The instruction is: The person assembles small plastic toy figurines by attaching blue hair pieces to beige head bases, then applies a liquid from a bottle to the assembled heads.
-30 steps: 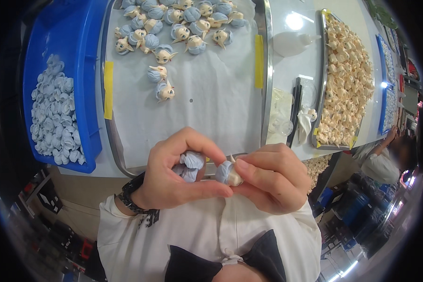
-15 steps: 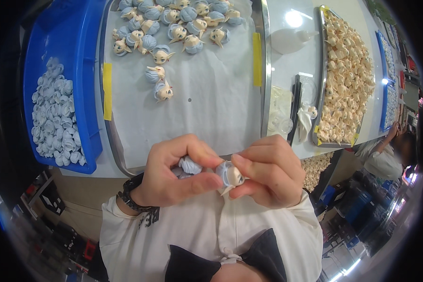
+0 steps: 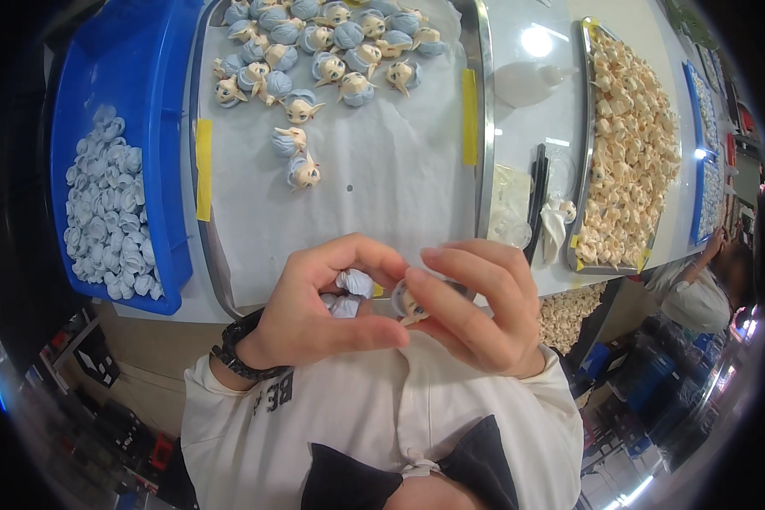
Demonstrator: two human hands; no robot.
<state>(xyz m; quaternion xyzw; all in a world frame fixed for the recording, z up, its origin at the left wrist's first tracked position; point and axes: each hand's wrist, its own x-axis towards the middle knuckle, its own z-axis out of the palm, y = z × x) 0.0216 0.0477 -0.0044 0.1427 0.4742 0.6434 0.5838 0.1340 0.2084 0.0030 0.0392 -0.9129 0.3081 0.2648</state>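
In front of my chest, my right hand (image 3: 489, 306) curls its fingers around a small doll head (image 3: 408, 304) with pale blue hair and a painted face. Those fingers partly cover the head. My left hand (image 3: 319, 302) cups loose pale blue hair pieces (image 3: 354, 282) in its palm. Its thumb and index finger are spread apart beside the doll head; I cannot tell whether they touch it. Beyond both hands lies a metal tray (image 3: 399, 178) lined with white sheet, where several blue-haired doll heads (image 3: 303, 172) with pointed ears rest, mostly at the far end.
A blue bin (image 3: 166, 195) of pale blue hair pieces (image 3: 110, 221) stands left. To the right, a metal tray (image 3: 585, 136) holds skin-toned face parts (image 3: 629, 144). Between the trays are a translucent bottle (image 3: 523, 83) and dark sticks (image 3: 539, 200). Another person (image 3: 688, 293) sits far right.
My left thumb and index finger have spread from their pinch at the doll head. The right fingers have shifted over the head, turning it and covering more of it. The view has moved slightly.
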